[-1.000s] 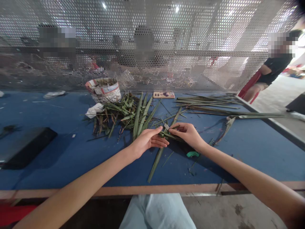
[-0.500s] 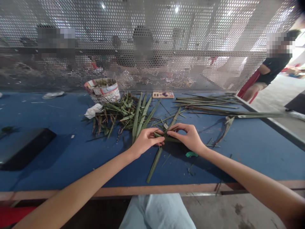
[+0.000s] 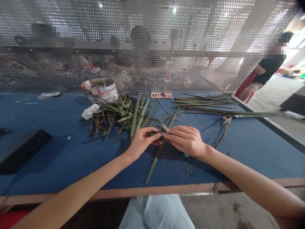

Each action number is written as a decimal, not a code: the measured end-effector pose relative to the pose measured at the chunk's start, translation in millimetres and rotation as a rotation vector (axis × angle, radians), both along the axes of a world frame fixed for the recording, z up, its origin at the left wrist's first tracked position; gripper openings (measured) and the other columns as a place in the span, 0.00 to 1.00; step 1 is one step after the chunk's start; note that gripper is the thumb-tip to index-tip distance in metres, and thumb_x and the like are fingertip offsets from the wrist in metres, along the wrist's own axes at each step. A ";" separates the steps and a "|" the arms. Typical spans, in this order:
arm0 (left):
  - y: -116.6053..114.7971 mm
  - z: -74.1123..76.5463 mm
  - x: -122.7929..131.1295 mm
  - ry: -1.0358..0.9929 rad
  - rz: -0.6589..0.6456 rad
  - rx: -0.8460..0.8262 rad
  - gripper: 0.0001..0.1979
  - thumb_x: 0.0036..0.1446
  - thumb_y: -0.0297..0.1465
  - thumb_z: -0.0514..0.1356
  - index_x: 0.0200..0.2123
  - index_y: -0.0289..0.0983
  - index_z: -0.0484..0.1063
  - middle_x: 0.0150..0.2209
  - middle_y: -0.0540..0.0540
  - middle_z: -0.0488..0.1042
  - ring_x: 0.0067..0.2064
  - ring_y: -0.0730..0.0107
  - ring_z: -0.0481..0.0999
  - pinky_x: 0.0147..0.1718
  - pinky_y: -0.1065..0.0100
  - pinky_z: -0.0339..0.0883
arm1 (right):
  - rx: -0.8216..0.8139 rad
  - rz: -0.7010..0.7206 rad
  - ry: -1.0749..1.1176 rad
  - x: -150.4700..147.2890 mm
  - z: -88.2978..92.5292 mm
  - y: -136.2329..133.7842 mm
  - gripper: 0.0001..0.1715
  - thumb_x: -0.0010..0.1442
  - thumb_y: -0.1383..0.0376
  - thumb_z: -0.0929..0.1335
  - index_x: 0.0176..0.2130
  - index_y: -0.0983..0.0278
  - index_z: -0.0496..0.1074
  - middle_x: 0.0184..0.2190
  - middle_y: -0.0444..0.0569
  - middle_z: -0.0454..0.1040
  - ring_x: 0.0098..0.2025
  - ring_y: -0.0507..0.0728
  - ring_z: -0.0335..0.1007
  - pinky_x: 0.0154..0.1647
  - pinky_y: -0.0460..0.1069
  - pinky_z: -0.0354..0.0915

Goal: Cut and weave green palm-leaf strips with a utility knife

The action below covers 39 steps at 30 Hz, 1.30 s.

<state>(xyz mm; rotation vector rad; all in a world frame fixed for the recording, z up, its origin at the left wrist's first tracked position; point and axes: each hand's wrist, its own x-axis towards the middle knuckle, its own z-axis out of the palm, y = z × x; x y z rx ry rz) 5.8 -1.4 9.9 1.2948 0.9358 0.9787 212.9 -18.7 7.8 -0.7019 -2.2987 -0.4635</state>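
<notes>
Hands: two, fingertips meeting over the table.
Left hand [image 3: 140, 141]: one; thumb and fingers drawn to a narrow pinch, with a green leaf piece [image 3: 151, 135] between them.
Right hand [image 3: 187, 141]: one; fingers bunched, tips against the left thumb. What they grip is hidden; cannot tell.
Leaf piece: one visible, at the left fingertips, mostly covered.
Pale tab [image 3: 165, 128]: one, small, just beyond the right fingertips; material unclear.
Leaf strip [image 3: 152, 167]: one, long, running out below the fingers on the near side.
Leaf heap [image 3: 124, 111]: one, uncounted pieces, beyond and left of the fingers.
Paper-covered tub [image 3: 105, 92]: one, behind the heap, farther from the fingers.
White crumple [image 3: 91, 111]: one, left of the fingers, against the heap.
Phone [image 3: 161, 95]: one, straight beyond the fingers, near the perforated screen [image 3: 166, 73].
Long strips [image 3: 202, 101]: several, beyond and right of the fingers.
Teal scrap [image 3: 186, 155]: one, under the right hand's near edge.
Black block [image 3: 23, 149]: one, well left of the fingers.
Seated person [image 3: 271, 68]: one, far right of the fingers.
</notes>
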 end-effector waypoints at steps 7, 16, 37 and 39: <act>1.7 2.5 -1.8 -0.035 0.063 -0.054 0.12 0.44 0.35 0.69 0.31 0.35 0.75 0.28 0.51 0.74 0.26 0.70 0.78 0.30 0.67 0.77 | -0.049 0.008 -0.017 -2.6 -1.6 -0.5 0.19 0.62 0.59 0.67 0.51 0.62 0.72 0.46 0.50 0.77 0.48 0.57 0.73 0.44 0.50 0.70; 0.9 -3.4 -0.3 0.028 0.031 0.091 0.11 0.45 0.35 0.68 0.31 0.36 0.75 0.28 0.50 0.75 0.27 0.69 0.78 0.30 0.66 0.77 | -0.626 0.000 0.463 -13.2 -8.0 -3.3 0.07 0.61 0.62 0.67 0.39 0.61 0.74 0.34 0.48 0.77 0.36 0.54 0.73 0.38 0.48 0.69; 7.3 5.5 -18.0 0.198 0.206 0.774 0.24 0.55 0.30 0.55 0.56 0.41 0.62 0.58 0.43 0.65 0.61 0.58 0.61 0.61 0.53 0.52 | -0.896 -0.104 0.614 -16.0 -19.7 5.4 0.12 0.58 0.59 0.68 0.38 0.63 0.77 0.32 0.47 0.79 0.30 0.54 0.72 0.30 0.47 0.65; 8.2 9.9 -22.1 0.209 0.282 0.910 0.22 0.57 0.32 0.52 0.56 0.41 0.64 0.58 0.43 0.64 0.61 0.57 0.61 0.61 0.51 0.52 | -0.914 -0.093 0.616 -16.4 -20.9 5.5 0.13 0.58 0.58 0.68 0.38 0.63 0.77 0.31 0.46 0.79 0.30 0.54 0.73 0.30 0.47 0.66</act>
